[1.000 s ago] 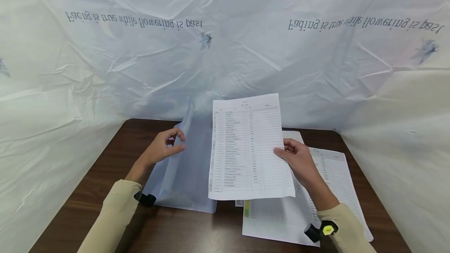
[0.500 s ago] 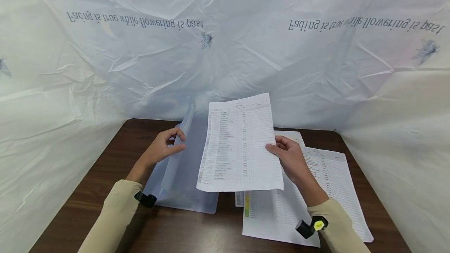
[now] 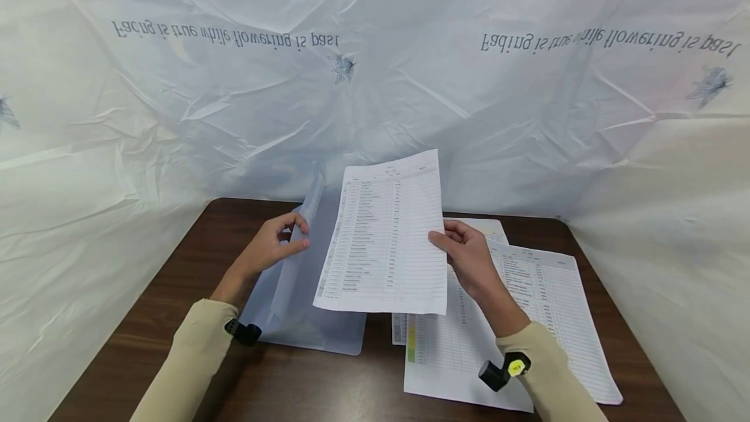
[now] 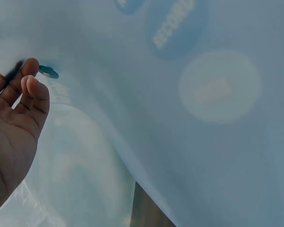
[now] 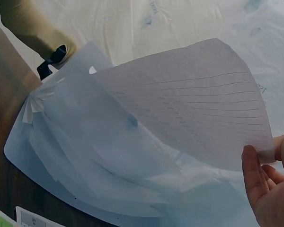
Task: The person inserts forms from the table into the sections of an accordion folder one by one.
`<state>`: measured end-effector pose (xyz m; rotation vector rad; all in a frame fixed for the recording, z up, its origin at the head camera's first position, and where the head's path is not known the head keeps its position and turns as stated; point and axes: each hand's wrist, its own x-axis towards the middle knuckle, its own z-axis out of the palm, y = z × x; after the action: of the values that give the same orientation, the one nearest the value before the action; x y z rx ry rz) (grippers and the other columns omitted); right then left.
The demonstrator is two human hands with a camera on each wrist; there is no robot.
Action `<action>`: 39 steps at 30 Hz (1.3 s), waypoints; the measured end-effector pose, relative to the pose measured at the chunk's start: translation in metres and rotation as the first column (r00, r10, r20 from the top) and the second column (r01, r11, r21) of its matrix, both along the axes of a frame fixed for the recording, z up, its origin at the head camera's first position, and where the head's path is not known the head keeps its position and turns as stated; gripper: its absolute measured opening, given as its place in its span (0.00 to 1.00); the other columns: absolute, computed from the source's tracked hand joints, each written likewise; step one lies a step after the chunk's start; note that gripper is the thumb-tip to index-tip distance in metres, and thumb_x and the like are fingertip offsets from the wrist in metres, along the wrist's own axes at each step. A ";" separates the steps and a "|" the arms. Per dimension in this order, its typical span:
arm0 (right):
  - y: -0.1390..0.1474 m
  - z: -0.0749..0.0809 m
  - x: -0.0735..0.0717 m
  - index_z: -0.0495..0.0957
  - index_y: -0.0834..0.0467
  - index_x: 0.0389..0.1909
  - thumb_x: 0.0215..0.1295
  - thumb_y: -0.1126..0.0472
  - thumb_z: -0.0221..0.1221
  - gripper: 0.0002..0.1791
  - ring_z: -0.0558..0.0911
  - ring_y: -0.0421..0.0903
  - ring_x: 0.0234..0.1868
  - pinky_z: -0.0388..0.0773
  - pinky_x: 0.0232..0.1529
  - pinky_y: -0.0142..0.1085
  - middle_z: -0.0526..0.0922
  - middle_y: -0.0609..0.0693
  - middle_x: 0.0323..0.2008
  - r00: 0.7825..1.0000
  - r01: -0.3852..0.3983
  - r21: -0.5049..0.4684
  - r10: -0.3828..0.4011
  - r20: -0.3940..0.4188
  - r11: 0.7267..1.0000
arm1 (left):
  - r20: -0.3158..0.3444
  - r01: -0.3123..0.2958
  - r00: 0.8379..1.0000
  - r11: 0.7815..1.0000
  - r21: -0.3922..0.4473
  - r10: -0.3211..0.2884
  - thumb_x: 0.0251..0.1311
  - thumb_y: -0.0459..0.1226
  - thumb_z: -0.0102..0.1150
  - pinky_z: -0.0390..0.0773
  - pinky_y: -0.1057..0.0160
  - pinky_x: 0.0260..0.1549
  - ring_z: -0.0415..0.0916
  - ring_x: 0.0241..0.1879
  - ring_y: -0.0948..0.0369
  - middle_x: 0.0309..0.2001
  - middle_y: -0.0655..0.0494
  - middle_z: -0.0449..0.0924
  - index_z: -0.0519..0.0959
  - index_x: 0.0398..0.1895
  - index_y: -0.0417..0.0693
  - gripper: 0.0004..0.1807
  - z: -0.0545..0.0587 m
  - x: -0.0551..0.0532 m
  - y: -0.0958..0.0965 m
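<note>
My left hand (image 3: 268, 244) holds up the flap (image 3: 288, 288) of a translucent blue plastic document folder (image 3: 334, 334), fingers curled at its edge. Beside its fingertips, in the left wrist view, a teal snap button (image 4: 48, 72) shows. A printed sheet of paper (image 3: 387, 239) hangs tilted above the folder's right part, its right edge pinched by my right hand (image 3: 471, 258) between thumb and fingers. From the right wrist view, the far side of that sheet (image 5: 194, 94) reaches toward the folder (image 5: 85, 156); I cannot tell whether its edge is inside.
Several more printed sheets (image 3: 553, 305) lie overlapping on the right of the dark wooden table (image 3: 375, 389). One sheet (image 3: 457, 370) has a yellow and green strip along its left side. Wrinkled white plastic sheeting (image 3: 375, 103) with lettering surrounds the table's back and sides.
My right hand has carried the printed sheet leftward, farther over the folder, tilting it a little. More of the sheets on the table shows now. The left hand stays on the flap.
</note>
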<state>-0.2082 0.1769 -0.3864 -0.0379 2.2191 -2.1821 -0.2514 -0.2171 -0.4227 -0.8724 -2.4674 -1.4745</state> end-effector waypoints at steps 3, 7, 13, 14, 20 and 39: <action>-0.005 0.000 -0.002 0.72 0.67 0.64 0.71 0.63 0.63 0.24 0.86 0.44 0.43 0.82 0.42 0.35 0.82 0.55 0.48 1.000 -0.005 -0.017 0.005 0.001 1.000 | -0.002 0.000 1.000 1.000 0.000 0.000 0.65 0.33 0.65 0.70 0.54 0.33 0.65 0.34 0.58 0.38 0.52 0.74 0.76 0.42 0.46 0.08 0.000 0.000 0.000; -0.013 0.000 -0.003 0.72 0.66 0.64 0.71 0.63 0.62 0.24 0.86 0.44 0.44 0.83 0.43 0.36 0.83 0.55 0.49 1.000 -0.027 -0.053 0.026 -0.005 0.998 | 0.000 0.001 1.000 1.000 0.002 -0.001 0.65 0.33 0.65 0.70 0.54 0.32 0.65 0.33 0.58 0.38 0.52 0.74 0.76 0.42 0.47 0.08 0.001 0.000 0.000; -0.022 -0.003 -0.003 0.73 0.66 0.63 0.71 0.64 0.62 0.22 0.87 0.44 0.45 0.83 0.44 0.36 0.84 0.53 0.48 0.998 -0.059 -0.084 0.060 0.008 0.995 | -0.010 0.007 1.000 1.000 -0.001 -0.007 0.65 0.33 0.65 0.69 0.55 0.32 0.64 0.32 0.58 0.37 0.52 0.73 0.76 0.42 0.46 0.07 0.000 -0.001 -0.001; -0.023 -0.004 -0.003 0.73 0.66 0.63 0.71 0.64 0.62 0.22 0.87 0.44 0.45 0.83 0.44 0.36 0.84 0.53 0.47 0.998 -0.062 -0.087 0.063 0.013 0.994 | -0.012 0.008 1.000 1.000 -0.002 -0.008 0.65 0.33 0.65 0.69 0.55 0.31 0.64 0.32 0.59 0.37 0.52 0.73 0.76 0.42 0.46 0.08 0.000 -0.001 -0.001; -0.031 -0.007 -0.003 0.73 0.67 0.62 0.71 0.64 0.62 0.22 0.87 0.44 0.44 0.83 0.44 0.35 0.86 0.53 0.47 0.996 -0.081 -0.117 0.084 0.028 0.990 | -0.011 0.003 1.000 1.000 -0.004 -0.003 0.65 0.33 0.65 0.69 0.56 0.31 0.64 0.32 0.59 0.37 0.52 0.73 0.76 0.42 0.47 0.08 0.000 -0.002 -0.001; -0.048 -0.013 -0.004 0.75 0.64 0.63 0.70 0.62 0.63 0.22 0.88 0.46 0.42 0.84 0.40 0.37 0.86 0.58 0.50 0.991 -0.129 -0.072 0.132 0.027 0.989 | 0.009 0.013 1.000 1.000 0.012 -0.014 0.66 0.33 0.65 0.69 0.55 0.33 0.67 0.34 0.57 0.37 0.50 0.73 0.75 0.42 0.46 0.08 0.000 -0.002 -0.004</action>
<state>-0.2120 0.1287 -0.3999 -0.1453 2.0607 -2.1741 -0.2533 -0.2210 -0.4228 -0.8840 -2.4607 -1.4993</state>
